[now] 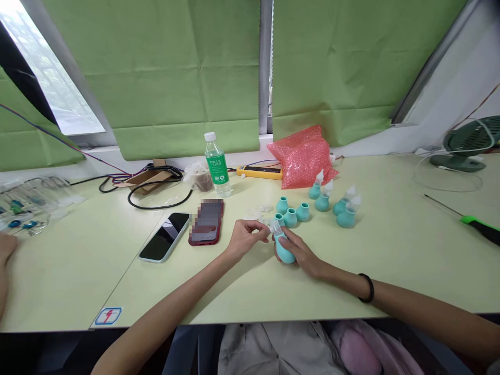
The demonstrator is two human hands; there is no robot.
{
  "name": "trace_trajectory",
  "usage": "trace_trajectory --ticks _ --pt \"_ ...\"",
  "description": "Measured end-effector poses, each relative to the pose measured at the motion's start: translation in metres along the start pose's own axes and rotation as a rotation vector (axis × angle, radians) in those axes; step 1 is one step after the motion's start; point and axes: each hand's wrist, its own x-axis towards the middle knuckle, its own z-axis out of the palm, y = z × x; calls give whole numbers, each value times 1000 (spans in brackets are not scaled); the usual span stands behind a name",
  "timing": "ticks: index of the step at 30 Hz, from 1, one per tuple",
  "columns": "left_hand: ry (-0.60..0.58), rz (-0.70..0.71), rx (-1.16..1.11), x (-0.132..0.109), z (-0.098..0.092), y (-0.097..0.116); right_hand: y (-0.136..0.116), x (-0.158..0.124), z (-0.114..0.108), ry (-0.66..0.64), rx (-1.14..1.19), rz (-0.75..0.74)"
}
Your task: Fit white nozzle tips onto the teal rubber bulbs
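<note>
My right hand [303, 253] is wrapped round a teal rubber bulb [285, 253], tilted with its neck away from me. A clear plastic nozzle [275, 227] sits at the bulb's neck. My left hand [248, 237] is closed in a pinch beside this nozzle; whatever lies between its fingertips is too small to make out. Just beyond my hands stand several open teal bulbs [290, 217] without tips. To their right are several teal bulbs [346, 217] fitted with clear and white nozzles. Small clear and white pieces [255, 214] lie behind my left hand.
Two phones [166, 237] lie left of my hands. Farther back are a water bottle [217, 169], a yellow device [259, 172] and red bubble wrap [302, 161]. A screwdriver [469, 220] and a fan [464, 143] are at right. Another person's hand [5, 247] is at far left.
</note>
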Motion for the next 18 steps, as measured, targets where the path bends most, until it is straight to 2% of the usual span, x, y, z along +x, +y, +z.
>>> trace_trajectory --ticks 5,9,18 --pt "3 -5 -52 -2 2 4 1 2 -1 90 -39 -42" --pt "21 49 -59 -2 2 3 4 6 -4 150 46 -18" --pt "37 239 54 -3 6 -6 1 6 -9 -138 457 198"
